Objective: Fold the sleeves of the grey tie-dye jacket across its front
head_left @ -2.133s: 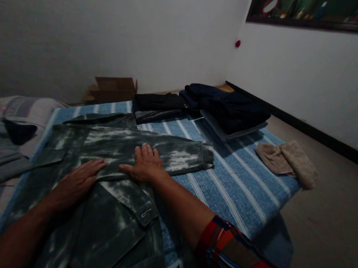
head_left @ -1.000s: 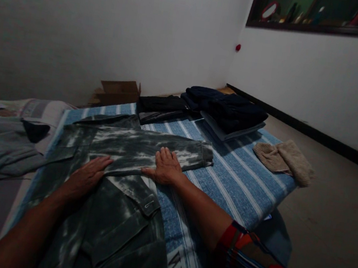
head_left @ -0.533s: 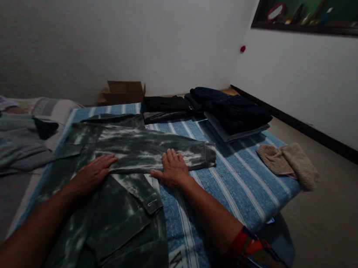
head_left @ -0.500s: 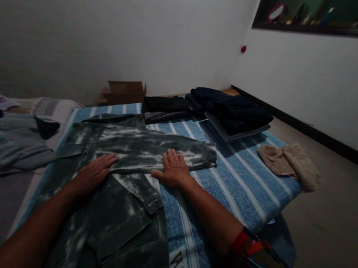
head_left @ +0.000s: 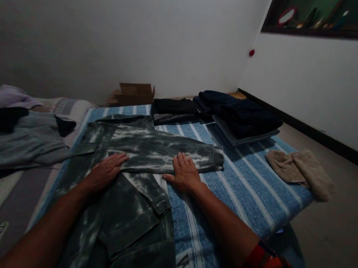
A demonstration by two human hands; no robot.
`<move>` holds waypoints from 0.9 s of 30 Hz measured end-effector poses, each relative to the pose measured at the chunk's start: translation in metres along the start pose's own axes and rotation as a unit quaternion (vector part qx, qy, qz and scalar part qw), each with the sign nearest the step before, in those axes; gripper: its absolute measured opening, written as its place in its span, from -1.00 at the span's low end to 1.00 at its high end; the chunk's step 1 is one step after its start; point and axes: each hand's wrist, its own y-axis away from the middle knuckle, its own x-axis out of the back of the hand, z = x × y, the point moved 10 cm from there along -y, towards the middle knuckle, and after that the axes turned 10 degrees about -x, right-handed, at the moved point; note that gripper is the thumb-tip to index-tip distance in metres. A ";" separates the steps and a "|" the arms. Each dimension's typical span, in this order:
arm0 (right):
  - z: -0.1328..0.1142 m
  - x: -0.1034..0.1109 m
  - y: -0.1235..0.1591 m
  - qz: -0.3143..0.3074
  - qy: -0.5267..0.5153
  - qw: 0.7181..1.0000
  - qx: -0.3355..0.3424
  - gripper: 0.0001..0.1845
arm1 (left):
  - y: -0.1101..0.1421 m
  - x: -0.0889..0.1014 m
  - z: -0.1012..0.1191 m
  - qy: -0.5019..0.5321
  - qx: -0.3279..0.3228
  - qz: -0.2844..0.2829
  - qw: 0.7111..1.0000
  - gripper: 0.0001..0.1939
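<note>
A grey-green tie-dye jacket (head_left: 115, 218) lies spread on a blue striped cloth (head_left: 244, 191) over the bed. One sleeve (head_left: 163, 149) is folded across the jacket and points right. My left hand (head_left: 105, 173) lies flat with fingers stretched out on the jacket body, just below the sleeve. My right hand (head_left: 185, 172) rests flat and open on the sleeve near its cuff end, thumb on the blue cloth.
Folded dark clothes (head_left: 241, 113) and a black folded pile (head_left: 174, 109) sit at the far end. A beige knitted item (head_left: 302, 171) lies at the right corner. Loose grey garments (head_left: 13, 143) lie left. A cardboard box (head_left: 134, 93) stands by the wall.
My right hand slid rightward along the sleeve toward the cuff. My left hand stayed on the jacket. My view shifted left.
</note>
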 end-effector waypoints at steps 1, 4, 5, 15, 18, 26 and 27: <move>0.001 0.000 0.001 0.000 0.004 1.000 -0.001 -0.04 | 0.001 0.000 0.000 0.002 0.000 0.001 1.000 -0.44; 0.002 -0.002 0.007 -0.001 0.016 1.000 0.000 -0.06 | 0.004 0.001 0.002 0.007 -0.002 0.002 1.000 -0.45; 0.002 -0.003 0.008 -0.004 0.020 1.000 0.000 -0.07 | 0.005 0.001 0.003 0.007 0.001 0.001 1.000 -0.45; 0.005 -0.006 0.020 -0.016 0.049 0.998 -0.026 -0.11 | 0.016 0.001 0.015 0.014 0.027 -0.013 0.999 -0.46; -0.025 0.003 0.013 -0.003 0.019 1.000 -0.005 -0.12 | 0.020 0.003 0.019 0.022 0.037 -0.013 0.999 -0.47; -0.145 -0.006 -0.016 -0.067 -0.041 0.973 0.219 -0.13 | 0.028 0.003 0.022 0.041 0.049 -0.005 0.998 -0.46; -0.148 -0.012 -0.017 -0.075 -0.036 0.970 0.227 -0.13 | 0.029 0.004 0.023 0.044 0.050 -0.005 0.998 -0.46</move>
